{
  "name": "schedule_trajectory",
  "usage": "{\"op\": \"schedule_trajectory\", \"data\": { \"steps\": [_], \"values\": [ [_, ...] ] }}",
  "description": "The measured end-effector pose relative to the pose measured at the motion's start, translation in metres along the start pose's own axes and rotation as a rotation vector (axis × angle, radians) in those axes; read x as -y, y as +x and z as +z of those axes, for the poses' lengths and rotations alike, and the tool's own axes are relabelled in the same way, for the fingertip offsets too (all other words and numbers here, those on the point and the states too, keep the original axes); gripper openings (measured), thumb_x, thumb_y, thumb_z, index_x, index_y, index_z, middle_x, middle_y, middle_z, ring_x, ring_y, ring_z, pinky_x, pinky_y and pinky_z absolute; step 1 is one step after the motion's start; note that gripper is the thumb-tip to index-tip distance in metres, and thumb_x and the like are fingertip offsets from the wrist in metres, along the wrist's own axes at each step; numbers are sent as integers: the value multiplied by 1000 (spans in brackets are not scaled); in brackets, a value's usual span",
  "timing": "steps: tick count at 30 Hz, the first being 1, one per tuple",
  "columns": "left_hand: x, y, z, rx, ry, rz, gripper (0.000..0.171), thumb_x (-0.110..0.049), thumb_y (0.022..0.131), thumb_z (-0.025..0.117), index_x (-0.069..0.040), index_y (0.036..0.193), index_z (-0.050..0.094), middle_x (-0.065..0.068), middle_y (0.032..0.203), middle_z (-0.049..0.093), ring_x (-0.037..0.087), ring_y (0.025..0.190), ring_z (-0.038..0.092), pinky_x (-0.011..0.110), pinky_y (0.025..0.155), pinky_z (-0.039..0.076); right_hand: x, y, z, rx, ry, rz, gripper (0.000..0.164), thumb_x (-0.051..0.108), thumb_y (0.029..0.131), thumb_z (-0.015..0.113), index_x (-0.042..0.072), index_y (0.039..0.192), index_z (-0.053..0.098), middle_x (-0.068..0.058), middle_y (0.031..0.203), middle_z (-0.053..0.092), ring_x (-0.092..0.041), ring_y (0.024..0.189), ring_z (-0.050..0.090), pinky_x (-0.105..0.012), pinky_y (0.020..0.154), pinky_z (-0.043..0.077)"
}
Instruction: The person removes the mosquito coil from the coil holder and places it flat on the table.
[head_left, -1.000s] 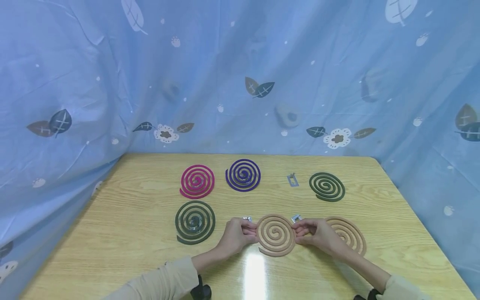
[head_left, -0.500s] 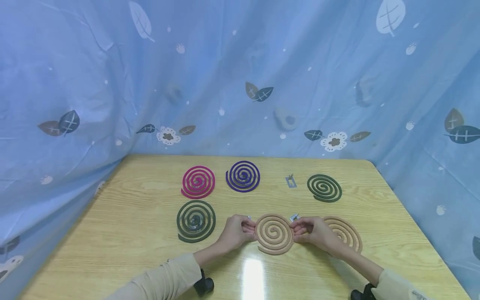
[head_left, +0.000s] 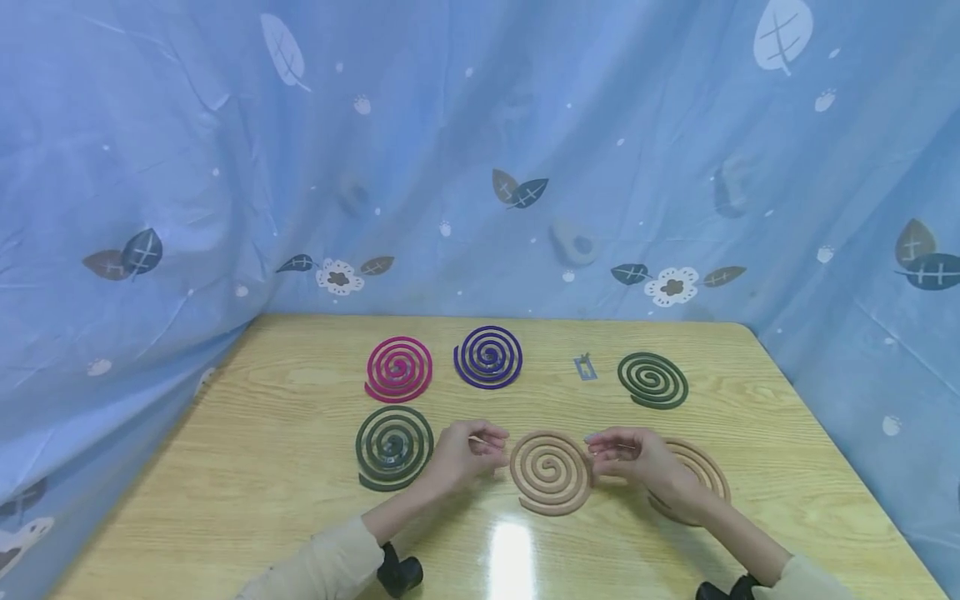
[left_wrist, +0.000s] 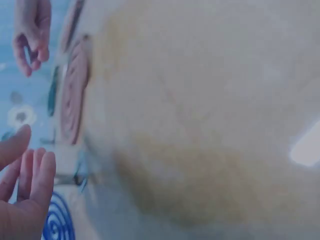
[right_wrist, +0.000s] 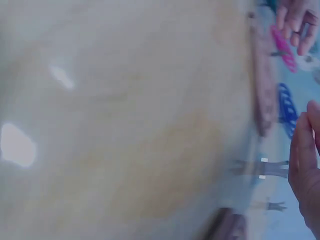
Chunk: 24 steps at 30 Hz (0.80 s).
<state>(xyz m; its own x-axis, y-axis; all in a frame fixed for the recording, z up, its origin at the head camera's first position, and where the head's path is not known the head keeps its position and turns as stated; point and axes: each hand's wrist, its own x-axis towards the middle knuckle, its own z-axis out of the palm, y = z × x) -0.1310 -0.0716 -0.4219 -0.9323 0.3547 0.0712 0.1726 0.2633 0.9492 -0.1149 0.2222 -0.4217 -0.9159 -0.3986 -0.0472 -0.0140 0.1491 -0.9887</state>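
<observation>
A tan mosquito coil [head_left: 551, 472] lies between the two hands, near the table's front. My left hand [head_left: 467, 456] is just left of it, fingers loosely bent and apart from the coil, with nothing in the grasp. On the other side, my right hand [head_left: 647, 465] has its fingertips close to the coil's right edge; whether they touch it is hard to tell. That hand partly covers a second tan coil [head_left: 708, 471]. In the left wrist view, the left thumb and fingers [left_wrist: 42, 180] are spread with a gap between them.
A dark green coil [head_left: 394, 447] and a magenta coil [head_left: 399, 369] sit on the left. Behind are a purple coil [head_left: 488, 357], a small metal stand [head_left: 586, 367] and another green coil [head_left: 652, 380]. A blue patterned curtain [head_left: 420, 167] surrounds the table [head_left: 262, 467].
Both hands pinched the middle tan coil at its sides earlier. The left hand has let go and drawn back leftward; the right has loosened and shifted slightly right. The coil stays about where it was.
</observation>
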Motion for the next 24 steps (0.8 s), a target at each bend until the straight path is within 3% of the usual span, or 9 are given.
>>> {"op": "schedule_trajectory", "data": {
  "steps": [5, 11, 19, 24],
  "values": [
    [-4, 17, -13, -1, -60, 21, 28, 5, 81, 71, 11, 108, 64, 27, 104, 66, 31, 91, 69, 25, 76, 59, 11, 15, 3, -40, -56, -61, 41, 1, 84, 70, -19, 117, 55, -30, 113, 62, -11, 92, 66, -21, 81, 56],
    [-4, 41, -23, -35, -57, 51, 29, 8, 82, 69, 11, 110, 64, 27, 110, 65, 37, 96, 66, 26, 79, 58, 20, 40, 9, -85, -110, -54, 40, 4, 85, 70, -14, 119, 58, -32, 115, 61, -10, 92, 66, -20, 80, 56],
    [-5, 67, -34, -82, -2, 64, 28, 6, 83, 68, 8, 111, 66, 25, 113, 65, 36, 99, 65, 27, 81, 58, 18, 74, 8, -122, -21, -55, 44, 4, 88, 67, -14, 126, 52, -34, 125, 53, -35, 105, 63, -28, 86, 56],
    [-8, 81, -46, -96, 9, 54, 30, 6, 85, 67, 10, 115, 63, 26, 116, 63, 36, 102, 64, 31, 83, 58, 19, 95, 11, -124, -10, -55, 46, 4, 88, 67, -14, 127, 51, -33, 128, 52, -34, 107, 63, -28, 87, 56]
  ]
}}
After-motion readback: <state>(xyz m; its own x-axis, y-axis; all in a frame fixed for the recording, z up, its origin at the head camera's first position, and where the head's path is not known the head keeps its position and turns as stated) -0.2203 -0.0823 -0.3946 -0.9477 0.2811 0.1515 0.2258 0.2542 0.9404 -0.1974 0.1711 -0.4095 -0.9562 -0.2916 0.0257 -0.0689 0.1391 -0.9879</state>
